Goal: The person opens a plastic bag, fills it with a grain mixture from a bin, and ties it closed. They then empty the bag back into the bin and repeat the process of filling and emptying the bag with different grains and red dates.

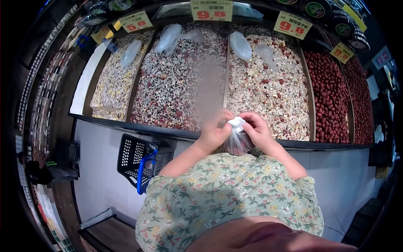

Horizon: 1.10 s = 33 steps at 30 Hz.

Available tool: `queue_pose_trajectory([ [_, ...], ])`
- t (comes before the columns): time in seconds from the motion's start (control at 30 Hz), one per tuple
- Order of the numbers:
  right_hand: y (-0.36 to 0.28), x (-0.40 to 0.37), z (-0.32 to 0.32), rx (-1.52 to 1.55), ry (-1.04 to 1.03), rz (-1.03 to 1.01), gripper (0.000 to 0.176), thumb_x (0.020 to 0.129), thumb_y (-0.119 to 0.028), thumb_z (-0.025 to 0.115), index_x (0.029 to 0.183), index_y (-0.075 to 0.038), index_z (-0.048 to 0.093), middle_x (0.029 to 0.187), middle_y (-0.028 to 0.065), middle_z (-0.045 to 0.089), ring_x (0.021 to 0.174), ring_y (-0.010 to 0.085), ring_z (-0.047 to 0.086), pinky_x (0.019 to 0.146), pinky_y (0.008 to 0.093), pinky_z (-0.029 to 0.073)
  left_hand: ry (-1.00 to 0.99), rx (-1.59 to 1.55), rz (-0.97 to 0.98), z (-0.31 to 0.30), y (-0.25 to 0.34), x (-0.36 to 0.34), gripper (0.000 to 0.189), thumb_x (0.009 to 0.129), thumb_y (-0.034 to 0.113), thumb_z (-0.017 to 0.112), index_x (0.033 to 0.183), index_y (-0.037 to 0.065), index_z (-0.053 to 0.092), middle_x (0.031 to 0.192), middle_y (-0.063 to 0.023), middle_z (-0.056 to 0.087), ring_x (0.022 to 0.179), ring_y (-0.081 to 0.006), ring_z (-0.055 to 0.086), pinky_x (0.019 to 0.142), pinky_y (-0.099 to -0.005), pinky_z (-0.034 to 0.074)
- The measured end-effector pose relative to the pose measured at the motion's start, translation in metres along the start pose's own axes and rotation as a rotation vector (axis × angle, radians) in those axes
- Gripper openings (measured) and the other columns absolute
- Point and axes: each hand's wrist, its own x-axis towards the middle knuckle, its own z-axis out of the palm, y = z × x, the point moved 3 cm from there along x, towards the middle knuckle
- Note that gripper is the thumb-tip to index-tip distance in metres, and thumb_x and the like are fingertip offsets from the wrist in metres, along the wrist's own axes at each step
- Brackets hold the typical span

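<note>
A clear plastic bag (238, 142) hangs in front of my chest, with something dark reddish inside that I cannot make out. Its white, gathered top (237, 123) sits between my fingers. My left hand (216, 131) is closed on the left side of this top, thumb and fingers pinched together. From the other side, my right hand (257, 130) pinches it too. Both hands are over the front edge of a bin of mixed grains (268, 96). A bin of darker mixed grains (168, 88) lies to the left.
Scoops (241, 46) lie at the back of the grain bins, below price signs (212, 10). Red dates (329, 96) fill a bin on the right. A black shopping basket (133, 159) with a blue handle (145, 168) stands at left. Another person (50, 172) is at far left.
</note>
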Motion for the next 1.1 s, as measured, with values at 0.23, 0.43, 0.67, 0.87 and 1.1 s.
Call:
queue_pose_trajectory([
  [0.23,0.015,0.001,-0.002,0.212,0.063,0.263,0.017,0.083,-0.003,0.049,0.1,-0.002,0.05,0.091,0.0036,0.056,0.083,0.01,0.053,0.073,0.0237,0.044,-0.227,0.242,-0.012,-0.001,-0.013,0.002,0.022,0.068,0.0,0.055,0.089,0.003,0.056,0.087,-0.0107,0.055,0.083,-0.0262,0.054,0.072,-0.034,0.044],
  [0.43,0.034,-0.005,0.005,0.307,0.007,0.454,0.02,0.084,-0.005,0.048,0.104,-0.004,0.049,0.092,0.0033,0.055,0.084,0.0098,0.054,0.072,0.0235,0.044,-0.346,0.41,0.111,-0.009,-0.019,-0.008,0.019,0.068,0.002,0.057,0.087,0.005,0.057,0.081,-0.0096,0.053,0.078,-0.0287,0.054,0.066,-0.0354,0.044],
  [0.67,0.036,-0.006,0.008,-0.023,-0.082,0.222,0.024,0.083,-0.007,0.049,0.107,-0.002,0.05,0.096,0.0065,0.056,0.088,0.014,0.055,0.074,0.0277,0.045,-0.229,0.356,0.14,-0.012,-0.018,-0.012,0.016,0.068,-0.001,0.058,0.084,0.003,0.057,0.082,-0.0119,0.058,0.073,-0.0297,0.058,0.062,-0.0348,0.047],
  [0.87,0.033,-0.002,0.005,-0.261,-0.05,0.081,0.024,0.081,-0.006,0.05,0.103,0.001,0.054,0.096,0.0137,0.057,0.089,0.0259,0.057,0.076,0.0328,0.045,-0.167,0.176,-0.011,-0.009,-0.021,-0.015,0.017,0.066,-0.002,0.056,0.083,0.0,0.061,0.085,-0.0136,0.06,0.077,-0.0275,0.059,0.069,-0.0321,0.046],
  [1.1,0.06,-0.003,0.003,-0.347,-0.018,0.061,0.026,0.08,-0.008,0.053,0.104,0.0,0.055,0.095,0.0147,0.058,0.086,0.0284,0.058,0.075,0.0339,0.046,-0.118,0.199,-0.123,-0.005,-0.037,-0.022,0.021,0.069,-0.005,0.054,0.089,0.0,0.058,0.089,-0.0137,0.06,0.083,-0.0284,0.059,0.072,-0.034,0.046],
])
